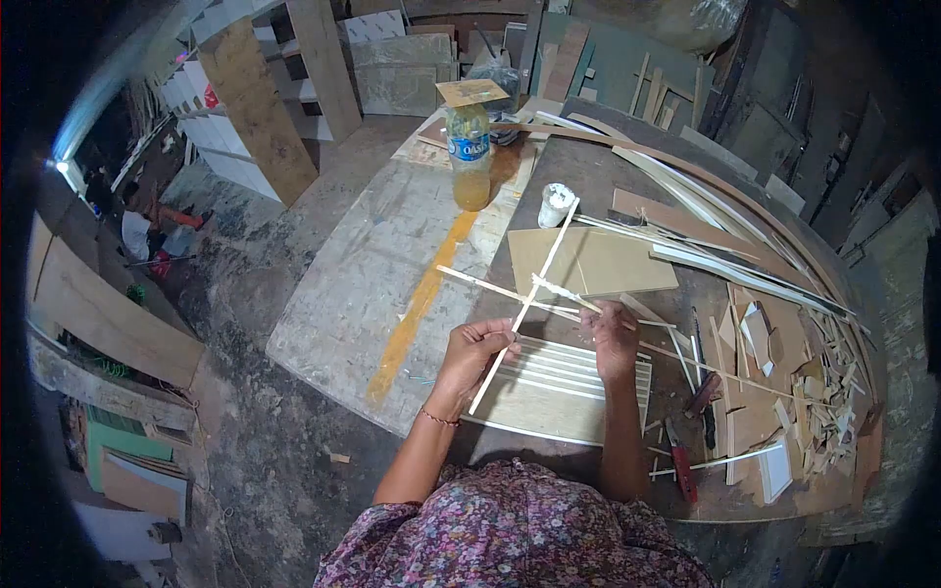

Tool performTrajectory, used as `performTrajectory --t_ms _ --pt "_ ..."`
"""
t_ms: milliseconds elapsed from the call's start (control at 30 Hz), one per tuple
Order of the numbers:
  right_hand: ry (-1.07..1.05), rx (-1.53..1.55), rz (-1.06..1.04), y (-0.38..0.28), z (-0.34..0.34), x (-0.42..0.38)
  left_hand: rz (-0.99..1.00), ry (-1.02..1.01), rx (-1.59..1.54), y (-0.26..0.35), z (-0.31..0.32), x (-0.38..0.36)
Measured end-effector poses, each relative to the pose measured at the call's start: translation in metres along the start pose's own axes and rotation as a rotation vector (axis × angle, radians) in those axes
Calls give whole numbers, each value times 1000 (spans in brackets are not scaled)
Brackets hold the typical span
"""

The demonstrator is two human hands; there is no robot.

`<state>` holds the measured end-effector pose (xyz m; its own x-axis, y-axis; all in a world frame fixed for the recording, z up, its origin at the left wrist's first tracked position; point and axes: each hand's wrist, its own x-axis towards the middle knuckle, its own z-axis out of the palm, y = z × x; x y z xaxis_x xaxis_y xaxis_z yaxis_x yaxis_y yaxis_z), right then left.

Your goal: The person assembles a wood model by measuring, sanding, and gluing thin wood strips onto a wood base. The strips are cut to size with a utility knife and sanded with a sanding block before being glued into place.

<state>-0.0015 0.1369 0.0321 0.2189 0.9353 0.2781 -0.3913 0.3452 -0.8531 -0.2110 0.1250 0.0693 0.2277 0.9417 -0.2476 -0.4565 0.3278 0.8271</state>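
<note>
My left hand [477, 355] pinches a long thin wooden strip [552, 253], which slants up and away over the table. In my right hand [612, 338] is a short thin stick [588, 303], its far end coated in thick white paste [556, 288]. That pasty end meets the strip around its middle. Beneath both hands lies a pale wooden panel [529, 416] with several parallel light strips [564, 372] across it. A small white tub [557, 204] of white paste stands beyond, close to the strip's far end. Another thin strip [480, 282] crosses under the held one.
A flat tan board [627, 263] lies behind the hands. Rightward are a red-handled knife [680, 461], wood scraps [828, 412] and long curved strips [725, 206]. A bottle [470, 162] of yellowish liquid stands at the back. Far left, a person [137, 230] sits low.
</note>
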Motion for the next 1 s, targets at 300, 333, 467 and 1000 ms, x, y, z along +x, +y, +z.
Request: performTrajectory --t_ms 300,333,467,1000 --pt "-82 -70 85 5 4 -19 -7 38 -9 1 1 2" --pt "-81 -69 70 5 3 -18 -5 34 -6 0 1 2" --pt "-60 -79 15 5 1 -14 29 -69 -49 -2 -4 4" --pt "21 -362 -17 -9 8 1 9 72 32 0 -3 1"
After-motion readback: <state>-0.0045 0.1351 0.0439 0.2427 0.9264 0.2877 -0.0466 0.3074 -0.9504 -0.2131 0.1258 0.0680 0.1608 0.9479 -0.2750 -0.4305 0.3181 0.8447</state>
